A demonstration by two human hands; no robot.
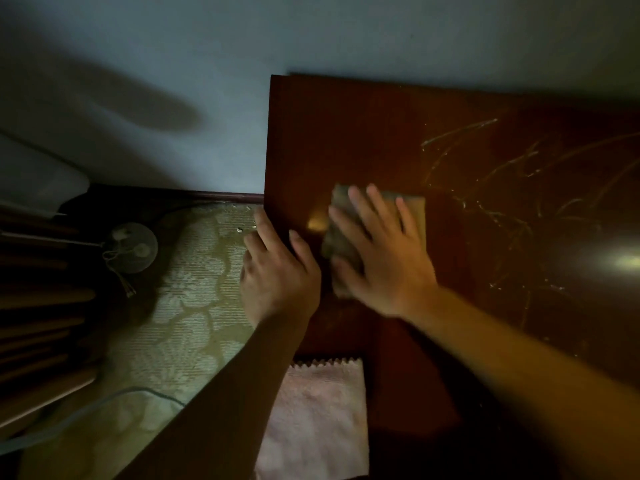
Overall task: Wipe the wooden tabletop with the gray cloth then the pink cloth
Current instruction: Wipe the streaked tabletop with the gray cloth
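Observation:
The dark wooden tabletop (pixel 381 133) fills the right half of the view, with pale smear marks on its right side. My right hand (pixel 381 251) lies flat, fingers spread, pressing the gray cloth (pixel 341 237) onto the tabletop near its left edge. My left hand (pixel 277 275) grips the table's left edge, thumb on top and fingers over the side. The pink cloth (pixel 318 417) lies flat on the tabletop at the near left, partly under my left forearm.
A pale wall (pixel 311 32) runs behind the table. Left of the table is a patterned floor covering (pixel 180 327), a small fan (pixel 133 247) on the floor, a cable (pixel 104 403) and dark wooden furniture (pixel 38 334) at the far left.

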